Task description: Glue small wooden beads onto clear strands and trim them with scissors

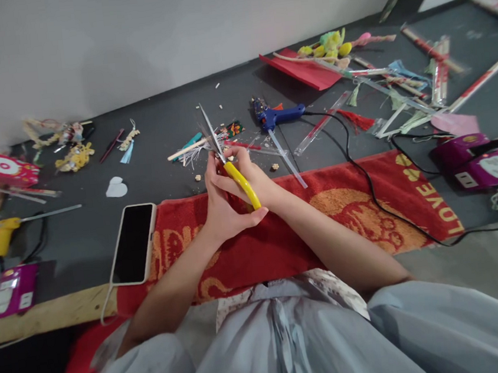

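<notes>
A pair of scissors (242, 182) with yellow handles points away from me, its metal blades spread slightly apart. My left hand (222, 204) grips the handles, with its thumb by their lower end. Close against the scissors, my right hand (251, 174) has its fingers curled in. Whatever those fingers pinch is hidden. Just beyond both hands lies a small pile of white strands, with a pale stick (188, 149) and a teal pen-like piece (192, 144). Small beige crumbs (275, 166) are scattered around.
A red towel (294, 235) covers the near table edge, with a phone (134, 244) at its left. Beyond it rests a blue glue gun (283, 115), its black cord crossing the towel. A yellow glue gun (2, 233) lies left. Plastic-wrapped sticks (441, 71) clutter the right.
</notes>
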A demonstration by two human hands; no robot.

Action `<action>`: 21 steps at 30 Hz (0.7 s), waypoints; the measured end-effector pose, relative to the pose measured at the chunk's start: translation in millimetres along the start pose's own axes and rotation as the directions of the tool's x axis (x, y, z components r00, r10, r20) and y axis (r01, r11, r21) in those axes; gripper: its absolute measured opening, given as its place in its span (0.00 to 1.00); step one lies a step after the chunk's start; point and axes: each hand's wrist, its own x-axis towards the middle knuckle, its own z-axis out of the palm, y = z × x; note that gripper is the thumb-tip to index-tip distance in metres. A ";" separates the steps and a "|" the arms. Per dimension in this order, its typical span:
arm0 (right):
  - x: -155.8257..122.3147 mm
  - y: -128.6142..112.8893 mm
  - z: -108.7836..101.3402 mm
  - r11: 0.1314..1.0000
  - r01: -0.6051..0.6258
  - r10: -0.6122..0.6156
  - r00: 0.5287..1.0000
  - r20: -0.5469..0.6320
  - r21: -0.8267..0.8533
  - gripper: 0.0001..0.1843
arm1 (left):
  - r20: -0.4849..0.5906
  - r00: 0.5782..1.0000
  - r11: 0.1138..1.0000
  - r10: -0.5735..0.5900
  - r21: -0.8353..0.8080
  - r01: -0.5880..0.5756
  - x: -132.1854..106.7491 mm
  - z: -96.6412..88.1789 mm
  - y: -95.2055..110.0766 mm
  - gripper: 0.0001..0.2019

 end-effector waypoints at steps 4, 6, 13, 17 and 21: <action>-0.4 -6.8 -7.6 0.993 -0.112 0.113 0.994 0.000 -0.033 0.29 | 0.025 0.998 0.997 0.051 -0.062 -0.050 1.7 -0.3 -1.0 0.59; -0.8 -9.9 -11.3 0.976 -0.178 0.180 0.984 0.012 -0.124 0.27 | 0.043 0.999 0.996 0.031 -0.086 -0.027 1.9 -1.2 -1.2 0.59; -1.3 -14.9 -11.9 0.941 -0.191 0.225 0.970 0.096 -0.279 0.21 | 0.053 0.999 0.998 0.007 -0.060 -0.004 -0.2 -4.3 -0.1 0.58; -4.5 -14.8 -6.3 0.955 -0.109 0.136 0.988 0.079 -0.276 0.22 | 0.051 0.996 0.996 0.076 -0.045 -0.073 1.2 -6.4 -1.0 0.59; -7.2 -14.4 -2.7 0.946 -0.098 0.111 0.993 0.026 -0.310 0.22 | 0.051 0.993 0.994 0.107 -0.014 -0.107 2.7 -8.5 -1.4 0.59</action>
